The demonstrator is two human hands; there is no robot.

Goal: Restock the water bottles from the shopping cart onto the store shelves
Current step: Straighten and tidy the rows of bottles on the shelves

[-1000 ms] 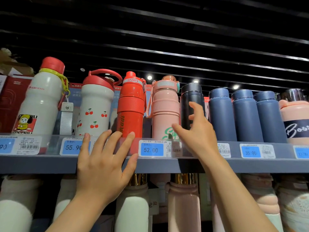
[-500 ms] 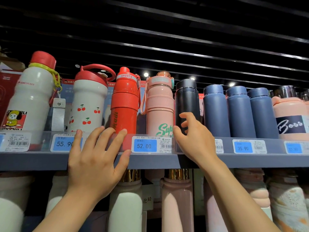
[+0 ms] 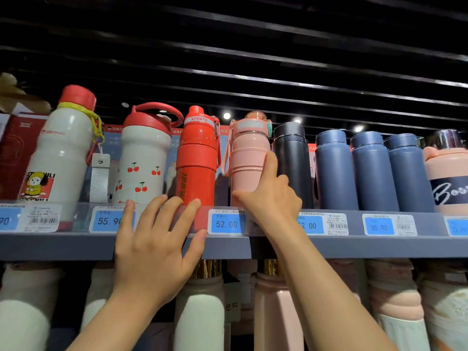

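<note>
Your right hand grips the lower body of the pink bottle, thumb on its left side and forefinger up its right side; the bottle stands upright on the upper shelf. Your left hand lies flat, fingers straight and spread, against the shelf's front rail, fingertips over the clear price strip below the red bottle, whose cap band reads "SPORTS".

Left to right along the shelf: white bottle with red cap and a cartoon label; cherry-print bottle; red; pink; black flask just beside the pink one; three blue flasks; a peach bottle at the frame edge, its script cut off.

Price tags read 55.90, 52.00, 35.90. The fine print is illegible.
</note>
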